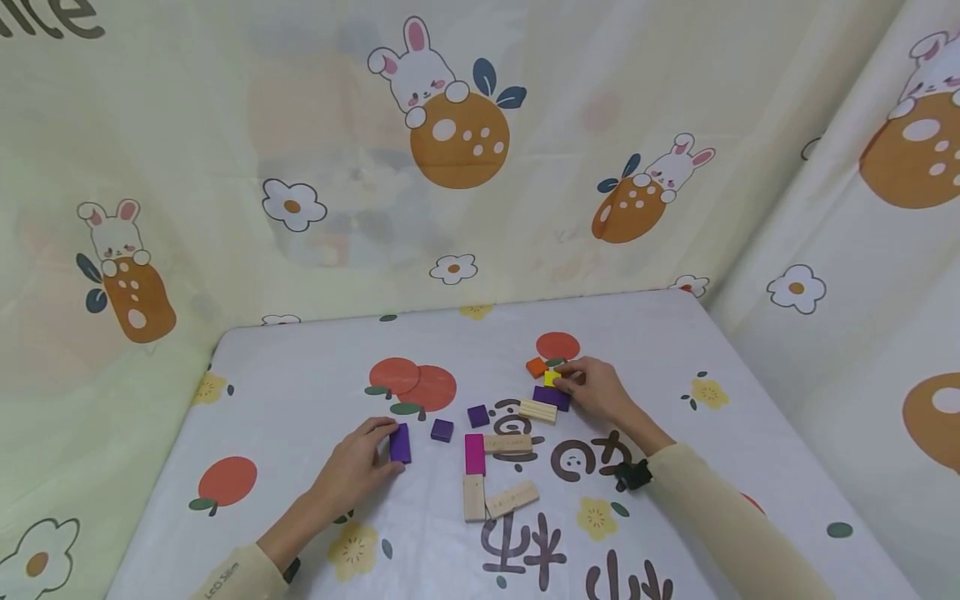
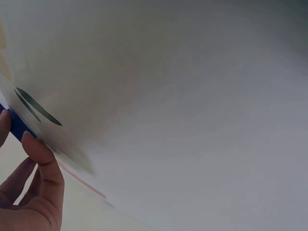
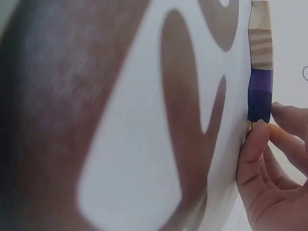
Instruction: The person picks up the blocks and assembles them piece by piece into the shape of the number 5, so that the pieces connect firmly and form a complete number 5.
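Note:
My left hand (image 1: 388,450) grips an upright purple block (image 1: 400,442) on the table's left half; in the left wrist view thumb and finger (image 2: 43,168) close on its dark edge (image 2: 13,120). My right hand (image 1: 564,379) pinches a small yellow block (image 1: 552,377) at the far right of the group. That block lies between an orange block (image 1: 536,367) and a flat purple block (image 1: 551,397). In the right wrist view my fingertips (image 3: 262,132) meet the end of the purple block (image 3: 260,96), with a wooden block (image 3: 261,41) beyond it.
Two small purple cubes (image 1: 442,430) (image 1: 477,415) lie between my hands. Nearer me a magenta block (image 1: 474,454) and several plain wooden blocks (image 1: 507,444) (image 1: 473,497) (image 1: 512,498) form a cluster. A printed cloth covers the table (image 1: 300,375); curtains close off the back and right.

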The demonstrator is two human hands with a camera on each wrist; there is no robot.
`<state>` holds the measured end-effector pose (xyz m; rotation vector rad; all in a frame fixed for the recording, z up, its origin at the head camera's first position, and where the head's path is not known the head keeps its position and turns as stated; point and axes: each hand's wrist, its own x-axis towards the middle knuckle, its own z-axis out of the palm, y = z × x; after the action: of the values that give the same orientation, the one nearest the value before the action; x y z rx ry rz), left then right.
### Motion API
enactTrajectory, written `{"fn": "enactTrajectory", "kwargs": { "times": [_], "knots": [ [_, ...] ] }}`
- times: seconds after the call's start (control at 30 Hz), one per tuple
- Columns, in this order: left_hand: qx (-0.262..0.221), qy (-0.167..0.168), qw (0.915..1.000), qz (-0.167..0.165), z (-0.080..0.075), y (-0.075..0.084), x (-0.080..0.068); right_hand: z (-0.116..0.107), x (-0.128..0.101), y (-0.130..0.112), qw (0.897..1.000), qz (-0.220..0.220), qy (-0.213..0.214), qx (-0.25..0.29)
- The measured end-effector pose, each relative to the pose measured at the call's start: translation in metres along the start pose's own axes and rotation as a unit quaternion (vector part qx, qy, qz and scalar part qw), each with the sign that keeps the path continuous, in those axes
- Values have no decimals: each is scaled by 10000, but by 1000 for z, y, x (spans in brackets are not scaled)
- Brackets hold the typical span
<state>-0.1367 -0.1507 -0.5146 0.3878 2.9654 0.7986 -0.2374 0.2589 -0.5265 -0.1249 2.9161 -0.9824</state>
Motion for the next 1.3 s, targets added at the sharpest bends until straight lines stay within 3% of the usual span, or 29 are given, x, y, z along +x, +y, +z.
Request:
{"fn": "enactTrajectory", "kwargs": {
  "times": [0.33, 0.53, 0.7, 0.93, 1.1, 1.3],
  "knots": [
    [81, -70, 9999, -30, 1, 0, 0, -6, 6, 4, 9993, 114, -358, -50],
    [109, 97, 9998, 125, -2, 8, 0, -8, 6, 6, 9992, 59, -342, -208],
    [-121, 140, 9991, 375, -5, 28, -1, -10, 3, 10, 9993, 66, -171, -318],
    [88, -234, 9965, 796, 2, 59, -7, -14, -5, 18, 9995, 81, -52, -291],
    [394, -451, 9870, 1488, 13, 80, -15, -17, -12, 26, 9994, 91, 71, -326],
    [603, -1107, 9716, 2005, 29, 113, -30, -21, -15, 33, 9994, 79, 86, -338]
  ]
}}
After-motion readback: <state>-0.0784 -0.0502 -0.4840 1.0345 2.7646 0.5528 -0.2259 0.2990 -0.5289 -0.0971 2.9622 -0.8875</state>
